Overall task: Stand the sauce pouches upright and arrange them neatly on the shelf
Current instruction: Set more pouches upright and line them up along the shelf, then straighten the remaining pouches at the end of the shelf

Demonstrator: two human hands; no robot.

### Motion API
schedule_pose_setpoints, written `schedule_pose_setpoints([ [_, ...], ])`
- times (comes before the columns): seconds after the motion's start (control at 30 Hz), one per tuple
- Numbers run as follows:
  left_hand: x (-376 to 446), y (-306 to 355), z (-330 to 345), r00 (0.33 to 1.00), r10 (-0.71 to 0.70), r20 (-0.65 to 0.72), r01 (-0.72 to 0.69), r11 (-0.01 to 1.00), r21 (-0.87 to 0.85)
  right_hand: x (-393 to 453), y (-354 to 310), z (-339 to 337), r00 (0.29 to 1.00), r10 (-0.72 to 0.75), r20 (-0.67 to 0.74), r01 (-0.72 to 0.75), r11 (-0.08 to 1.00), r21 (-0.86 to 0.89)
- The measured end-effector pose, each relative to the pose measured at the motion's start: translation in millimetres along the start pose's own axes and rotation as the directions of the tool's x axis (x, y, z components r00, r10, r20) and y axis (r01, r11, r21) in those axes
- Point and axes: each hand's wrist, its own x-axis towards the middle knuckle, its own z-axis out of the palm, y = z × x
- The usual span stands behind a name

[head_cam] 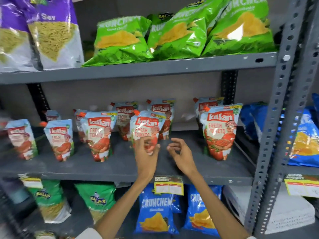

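Through the head camera I am looking at a grey metal shelf (120, 166) carrying upright sauce pouches (98, 135) in two loose rows. My left hand (146, 152) is pinching the foot of the middle pouch (146, 128); my right hand (179, 150) is hovering released beside it. Green snack bags (120, 40) are sitting on the board above.

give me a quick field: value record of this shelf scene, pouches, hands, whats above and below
shelf: grey metal middle shelf
pouches: about ten tomato sauce pouches, all upright, in loose front and back rows
left hand: fingers curled at the front centre pouch; grip unclear
right hand: open, empty, beside that pouch
gap: bare shelf between the centre pouch and the right front pouch
above: green chip bags, purple sev bags
below: blue chip bags, green bags
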Motion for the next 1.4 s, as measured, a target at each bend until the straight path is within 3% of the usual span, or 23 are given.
schedule_pose_setpoints([
  [0.1, 23.3, -32.8, -41.7, 1.0, -0.016, -0.021, 0.018, 0.995, 0.094, 16.5, -4.5, 34.4, 0.992, 0.024, 0.125, -0.028, 0.999, 0.028],
  [0.17, 40.5, -49.6, -58.0, 0.985, -0.112, 0.13, 0.112, 0.994, 0.008, 27.1, -7.0, 50.3, 0.984, 0.034, 0.173, -0.045, 0.997, 0.064],
  [0.27, 60.5, -62.9, -67.9, 0.892, -0.207, 0.402, 0.268, 0.958, -0.102, 36.0, -6.1, 61.1, 0.976, 0.062, 0.209, -0.094, 0.985, 0.148],
  [0.37, 70.9, -72.3, -66.0, 0.831, -0.199, 0.519, 0.303, 0.945, -0.122, 37.7, -4.9, 61.1, 0.974, 0.067, 0.214, -0.119, 0.963, 0.241],
  [0.8, 57.6, -61.7, -11.8, 0.831, -0.155, 0.534, 0.273, 0.951, -0.148, 41.4, 5.8, 15.9, 0.996, 0.012, 0.086, -0.03, 0.975, 0.218],
  [1.1, 47.1, -53.1, 10.4, 0.841, -0.142, 0.523, 0.269, 0.947, -0.175, 40.4, 15.9, -6.8, 0.995, 0.002, 0.098, -0.028, 0.964, 0.263],
  [1.17, 45.7, -53.0, 9.3, 0.838, -0.14, 0.527, 0.274, 0.944, -0.184, 34.2, 14.9, -2.1, 0.999, 0.001, 0.032, -0.007, 0.981, 0.193],
  [1.27, 41.8, -53.6, 0.8, 0.859, -0.157, 0.488, 0.266, 0.951, -0.161, 17.2, 12.4, 8.1, 0.981, 0.007, -0.194, 0.0, 0.999, 0.039],
  [1.4, 36.9, -55.5, -36.7, 0.923, -0.115, 0.367, 0.171, 0.978, -0.124, -8.9, -5.2, 34.1, 0.86, -0.153, -0.486, 0.085, 0.984, -0.159],
])
